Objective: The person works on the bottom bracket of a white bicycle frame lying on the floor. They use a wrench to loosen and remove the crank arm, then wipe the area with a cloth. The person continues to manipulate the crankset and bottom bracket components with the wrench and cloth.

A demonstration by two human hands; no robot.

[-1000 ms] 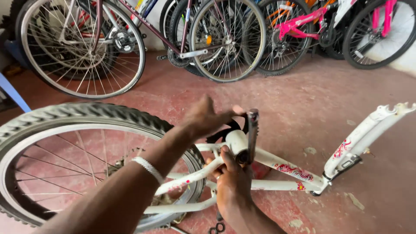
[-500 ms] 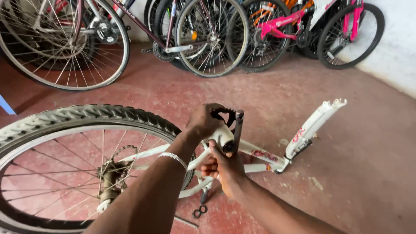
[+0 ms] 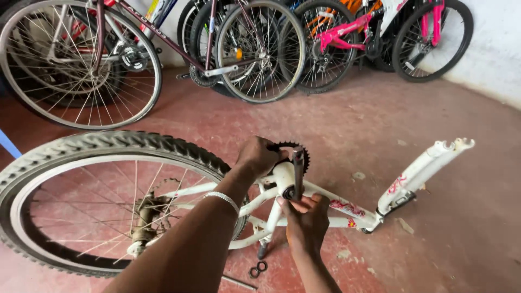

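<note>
Two hands meet at the bottom bracket (image 3: 283, 182) of a white bicycle frame (image 3: 331, 209) lying on the red floor (image 3: 336, 125). The left hand (image 3: 259, 156) is curled shut over the black chainring (image 3: 296, 149) just above the bracket. The right hand (image 3: 305, 220) comes up from below the bracket, its fingers closed around the lower end of the dark crank arm (image 3: 298, 171), which stands nearly upright in front of the bracket. Left of the bracket sits the frame's rear wheel (image 3: 81, 163) with its knobby tyre; right of it the white fork (image 3: 423, 171) points up and away. Just below the bracket, small metal rings (image 3: 258, 268) lie on the floor. Well beyond the bracket, several bicycles (image 3: 255, 49) lean in a row by the wall (image 3: 494, 49).
</note>
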